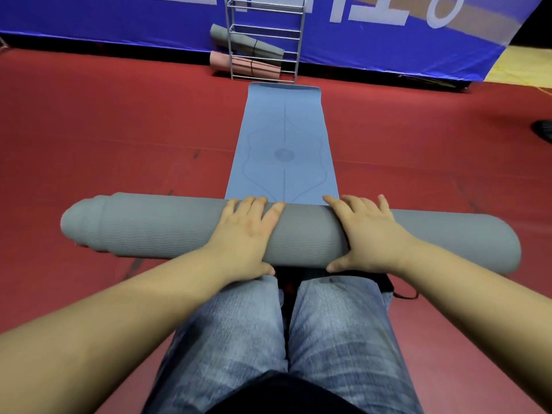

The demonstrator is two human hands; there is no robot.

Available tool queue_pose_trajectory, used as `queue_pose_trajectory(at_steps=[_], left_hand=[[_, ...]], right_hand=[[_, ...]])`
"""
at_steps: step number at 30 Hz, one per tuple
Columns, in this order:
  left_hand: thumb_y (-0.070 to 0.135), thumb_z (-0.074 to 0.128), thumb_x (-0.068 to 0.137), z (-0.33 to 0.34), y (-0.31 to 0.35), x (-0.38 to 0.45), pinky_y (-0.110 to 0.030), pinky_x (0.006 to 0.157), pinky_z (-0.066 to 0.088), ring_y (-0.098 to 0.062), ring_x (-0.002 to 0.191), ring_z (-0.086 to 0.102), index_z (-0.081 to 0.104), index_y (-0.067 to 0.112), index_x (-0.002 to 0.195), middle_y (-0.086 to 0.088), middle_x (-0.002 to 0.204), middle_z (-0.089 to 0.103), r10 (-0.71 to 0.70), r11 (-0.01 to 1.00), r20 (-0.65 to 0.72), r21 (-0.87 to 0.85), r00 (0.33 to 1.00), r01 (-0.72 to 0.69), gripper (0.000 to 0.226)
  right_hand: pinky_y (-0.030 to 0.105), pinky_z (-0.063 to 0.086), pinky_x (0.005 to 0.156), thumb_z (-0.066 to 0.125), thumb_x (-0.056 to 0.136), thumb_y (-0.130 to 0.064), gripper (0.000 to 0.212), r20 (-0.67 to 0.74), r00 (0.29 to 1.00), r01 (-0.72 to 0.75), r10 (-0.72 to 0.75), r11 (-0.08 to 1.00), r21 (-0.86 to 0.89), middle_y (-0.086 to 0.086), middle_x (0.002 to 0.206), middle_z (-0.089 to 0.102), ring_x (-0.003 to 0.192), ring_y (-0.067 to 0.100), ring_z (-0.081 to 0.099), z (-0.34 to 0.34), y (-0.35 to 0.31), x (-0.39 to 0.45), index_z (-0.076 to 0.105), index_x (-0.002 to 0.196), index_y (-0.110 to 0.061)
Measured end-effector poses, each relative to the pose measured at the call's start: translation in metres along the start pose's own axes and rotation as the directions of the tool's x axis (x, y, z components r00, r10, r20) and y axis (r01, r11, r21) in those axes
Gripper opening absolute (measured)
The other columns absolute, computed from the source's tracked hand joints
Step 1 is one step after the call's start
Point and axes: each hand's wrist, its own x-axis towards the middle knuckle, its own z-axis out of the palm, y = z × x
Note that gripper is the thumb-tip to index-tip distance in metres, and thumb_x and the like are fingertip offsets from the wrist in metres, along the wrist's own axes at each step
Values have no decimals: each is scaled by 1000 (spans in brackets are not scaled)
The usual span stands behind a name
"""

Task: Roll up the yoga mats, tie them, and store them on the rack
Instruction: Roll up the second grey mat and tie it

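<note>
We see both of our hands laid on top of the rolled part of the blue yoga mat, a thick grey-looking roll that lies crosswise just in front of our knees. Our left hand rests palm down on the roll, fingers spread and nearly straight over its top, with the thumb tucked under the near side against our jeans. Our right hand sits just beside it in the same way, fingers stretched forward over the crest of the roll and the thumb pointing inward along the lower edge; neither hand curls round the mat, both press on it flat. The roll reaches well out past each hand, and its end beyond the left hand is stepped, the inner layers sticking out. Ahead of our fingertips the unrolled part of the mat lies flat on the red floor, printed with faint lines, running away from us. Past its far end stands the metal rack, against a blue banner. On the rack lie a rolled grey mat and, under it, a rolled pink mat, each bound by a dark strap. A dark strap lies on the floor below our right wrist.
</note>
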Motion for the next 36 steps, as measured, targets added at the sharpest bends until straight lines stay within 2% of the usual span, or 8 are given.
queue_pose_trajectory(at_steps=[8,14,19,22,25,30,32,36], left_hand=[[62,73,64,-13,-10,23,-40,112,17,-23,135,26,8,21,150,-6,145,28,23,998,109,-63,994,-16,115],[59,67,74,-16,-3,17,-45,116,-2,-29,146,1,-6,9,150,-16,157,5,-57,997,115,51,992,51,116],[60,74,64,-1,-2,15,-43,117,3,-28,143,9,-2,9,149,-12,153,10,-61,997,26,51,998,59,125],[50,76,64,-1,-11,27,-39,113,12,-24,136,23,8,12,148,-7,148,23,-41,999,8,15,999,41,115],[40,74,63,-3,-20,42,-35,105,23,-21,126,36,19,14,144,-3,137,36,-24,999,24,-34,999,25,102],[46,78,59,-9,-27,63,-36,106,26,-22,127,36,21,15,144,-5,139,37,-6,998,141,-62,990,14,107],[46,77,62,-11,-28,66,-39,112,19,-26,135,27,12,13,148,-11,147,27,-33,998,158,-52,987,42,113],[48,76,62,3,-16,54,-42,114,16,-33,133,29,19,1,144,-21,142,25,-96,993,-81,63,992,101,110]], right_hand=[[44,20,111,79,52,-63,126,-146,989,-1,-13,996,-95,6,143,33,131,26,32,23,-2,5,12,150,-22],[40,25,109,79,52,-60,121,-90,995,29,-33,999,-43,4,140,36,129,25,34,15,9,21,14,148,-25],[43,21,113,78,53,-62,124,-27,999,39,-39,999,-16,5,142,36,131,25,33,7,12,30,11,150,-25],[51,4,116,74,60,-65,126,-55,998,27,-32,996,-79,11,151,23,140,25,21,3,13,29,-1,152,-23],[51,0,116,74,60,-65,128,-132,991,24,-36,996,-91,15,155,15,143,28,15,9,9,25,-4,152,-23],[56,37,100,87,22,-59,137,-258,966,-4,-10,999,-54,24,128,52,115,42,52,39,7,39,36,142,-14],[52,37,99,87,28,-52,129,-266,964,7,-13,1000,-27,20,125,53,113,39,53,36,10,50,38,141,-16],[37,24,108,81,52,-55,120,-75,996,60,-58,998,25,3,136,40,127,24,37,15,21,71,16,149,-29]])
